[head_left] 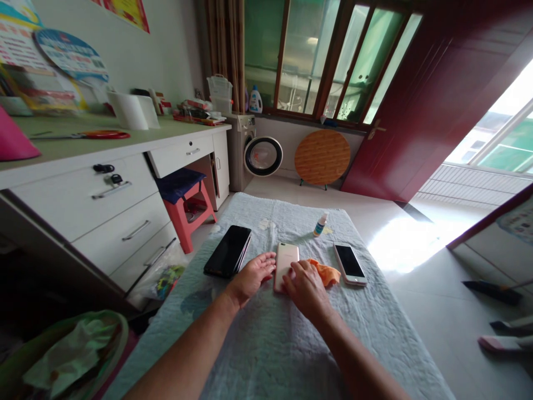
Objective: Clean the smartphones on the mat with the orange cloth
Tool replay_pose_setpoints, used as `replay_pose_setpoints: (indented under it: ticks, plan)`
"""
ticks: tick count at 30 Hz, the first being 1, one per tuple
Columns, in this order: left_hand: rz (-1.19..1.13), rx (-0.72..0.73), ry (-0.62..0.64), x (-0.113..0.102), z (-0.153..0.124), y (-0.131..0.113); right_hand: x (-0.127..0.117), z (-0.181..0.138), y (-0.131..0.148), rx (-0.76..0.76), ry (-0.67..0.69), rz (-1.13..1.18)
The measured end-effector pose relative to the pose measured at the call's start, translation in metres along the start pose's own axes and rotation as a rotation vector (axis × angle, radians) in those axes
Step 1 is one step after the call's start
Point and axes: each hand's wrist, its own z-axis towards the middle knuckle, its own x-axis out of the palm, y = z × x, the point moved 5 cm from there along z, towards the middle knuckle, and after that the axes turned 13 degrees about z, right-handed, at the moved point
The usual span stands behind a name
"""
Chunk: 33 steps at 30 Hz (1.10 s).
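A pale gold phone (287, 256) lies face down on the cloth-covered surface between my two hands. Alongside its left edge is my left hand (253, 276), palm turned inward, fingers stretched out and holding nothing. My right hand (306, 286) rests over the phone's right side, its fingers apart and slightly bent, fingertips on the back cover. An orange cloth (327, 273) sits crumpled just behind and right of that hand; part of it is hidden there. To the right lies a white phone (350, 263) with a dark screen. A larger black device (229, 251) is at the left.
A small spray bottle (320, 225) stands farther back on the light blue quilted cover (266, 344). Left are a white desk (91, 194), a red stool (187, 214) and a bin (120, 339). A washing machine (241, 150) has its round door open.
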Motion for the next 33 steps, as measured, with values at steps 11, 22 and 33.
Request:
replay_pose_setpoints:
  ticks: [11,22,33]
  plan:
    - [-0.533,0.026,0.065,0.01,-0.004,-0.007,-0.01,-0.005,0.008,0.029,-0.068,0.126]
    - [-0.452,0.054,0.235,0.028,-0.008,-0.006,-0.033,0.006,-0.014,0.163,-0.126,0.351]
    - [-0.443,0.05,0.037,0.022,-0.002,0.0,-0.009,0.013,-0.036,0.247,-0.059,1.213]
